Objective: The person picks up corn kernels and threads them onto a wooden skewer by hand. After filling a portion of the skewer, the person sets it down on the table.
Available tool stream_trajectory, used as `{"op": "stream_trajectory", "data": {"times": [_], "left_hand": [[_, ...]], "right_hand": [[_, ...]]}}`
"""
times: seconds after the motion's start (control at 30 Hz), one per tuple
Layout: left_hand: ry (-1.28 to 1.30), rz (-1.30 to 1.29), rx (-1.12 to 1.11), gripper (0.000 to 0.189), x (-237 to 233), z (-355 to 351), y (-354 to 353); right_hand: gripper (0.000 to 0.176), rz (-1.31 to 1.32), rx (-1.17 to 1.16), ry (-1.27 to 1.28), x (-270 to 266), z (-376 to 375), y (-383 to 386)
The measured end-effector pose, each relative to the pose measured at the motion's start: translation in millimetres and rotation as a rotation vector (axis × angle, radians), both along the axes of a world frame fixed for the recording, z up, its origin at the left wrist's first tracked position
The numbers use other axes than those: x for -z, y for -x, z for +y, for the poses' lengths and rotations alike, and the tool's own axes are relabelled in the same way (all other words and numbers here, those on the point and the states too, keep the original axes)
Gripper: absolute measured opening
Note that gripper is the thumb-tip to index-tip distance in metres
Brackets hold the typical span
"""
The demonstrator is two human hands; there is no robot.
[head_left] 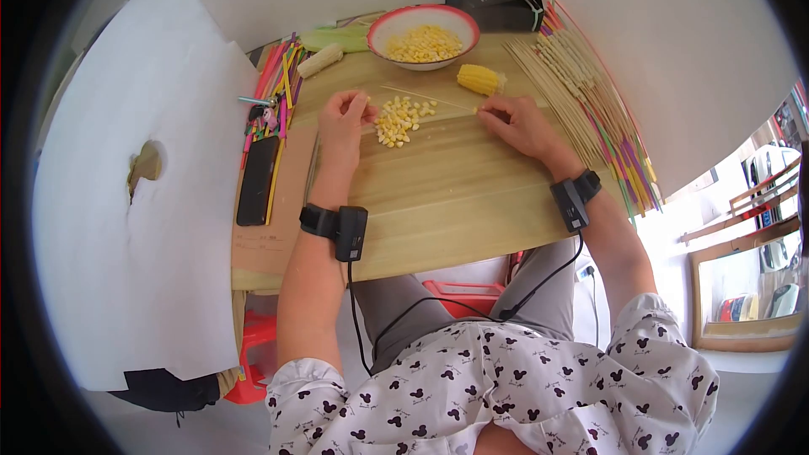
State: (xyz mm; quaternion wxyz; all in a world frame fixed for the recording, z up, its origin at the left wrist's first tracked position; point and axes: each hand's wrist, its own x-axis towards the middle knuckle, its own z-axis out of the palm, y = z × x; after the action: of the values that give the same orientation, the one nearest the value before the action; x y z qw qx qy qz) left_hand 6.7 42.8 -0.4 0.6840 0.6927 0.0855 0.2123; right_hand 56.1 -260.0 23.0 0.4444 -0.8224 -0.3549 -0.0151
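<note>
Loose corn kernels [398,122] lie in a small pile on the wooden table [438,194]. At the pile's left edge is my left hand [347,118], thumb and forefinger pinched together; what sits between them is too small to make out. My right hand [518,125], to the right of the pile, pinches the near end of a thin wooden stick [425,96], which points left above the kernels. A partly stripped corn cob [480,79] lies just beyond my right hand. Behind the pile stands a red-rimmed bowl [377,44] with many kernels in it.
A bare cob [320,61] and green husk [333,39] lie at the back left. Colored sticks [282,76], keys [268,115] and a phone [258,181] are on the left. Bundled sticks [581,84] line the right side; a black box [501,5] sits at the back.
</note>
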Motion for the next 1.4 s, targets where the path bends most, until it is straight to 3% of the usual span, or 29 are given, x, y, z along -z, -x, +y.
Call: {"op": "stream_trajectory", "data": {"times": [0.07, 0.27, 1.1, 1.4], "left_hand": [[0.341, -0.060, 0.044, 0.016, 3, 4, 0], [0.598, -0.073, 0.178, 0.017, 11, 7, -3], [0.679, -0.103, 0.246, 0.016, 11, -2, -1], [0.824, -0.075, 0.202, 0.018, 10, -3, -3]], "right_hand": [[0.017, 0.006, -0.039, -0.012, 3, 1, 0], [0.015, 0.045, -0.090, -0.073, 11, 4, -1], [0.014, 0.047, -0.040, -0.040, 5, 6, 5], [0.015, 0.033, -0.039, -0.018, -1, 6, 7]]}}
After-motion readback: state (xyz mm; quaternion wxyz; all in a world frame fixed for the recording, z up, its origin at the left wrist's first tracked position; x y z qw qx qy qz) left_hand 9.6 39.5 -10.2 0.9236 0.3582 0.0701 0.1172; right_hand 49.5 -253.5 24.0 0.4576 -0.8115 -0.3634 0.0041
